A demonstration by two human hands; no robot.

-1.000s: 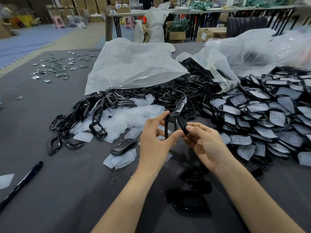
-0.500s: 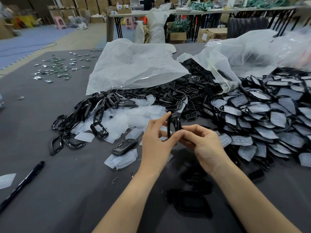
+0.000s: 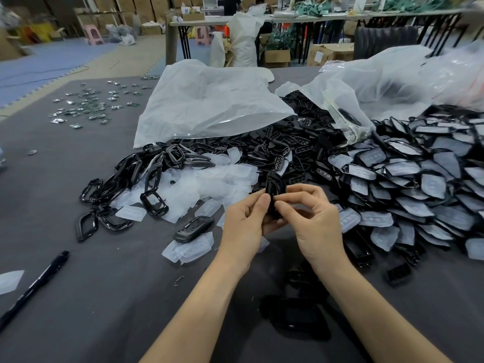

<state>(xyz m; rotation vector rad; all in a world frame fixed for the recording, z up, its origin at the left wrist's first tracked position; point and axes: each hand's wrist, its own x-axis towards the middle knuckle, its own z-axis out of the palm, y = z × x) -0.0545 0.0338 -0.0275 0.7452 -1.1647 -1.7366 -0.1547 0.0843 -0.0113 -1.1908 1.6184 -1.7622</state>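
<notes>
1. Left hand (image 3: 243, 226) and right hand (image 3: 315, 221) meet above the near middle of the counter (image 3: 104, 297), just in front of the heaps.
2. Both pinch one black key-fob shell (image 3: 273, 186), held upright. The fingers (image 3: 263, 203) are curled narrow, thumbs pressing from either side.
3. The opposed grip suits squeezing two parts together, probably a snap-fit step.
4. Stock is fanned within reach: loose black frames (image 3: 146, 176) to the left, translucent button pads (image 3: 209, 184) in the middle, padded shells (image 3: 419, 192) to the right. One finished fob (image 3: 192, 229) lies set aside.
5. The surface is grey cloth. A black pen (image 3: 34, 286) lies near the left edge and small circuit boards (image 3: 89, 106) at the far left. Clear plastic bags (image 3: 209, 100) spill parts.
6. The room is a workshop with cardboard boxes, trestle tables and blue floor mats.
</notes>
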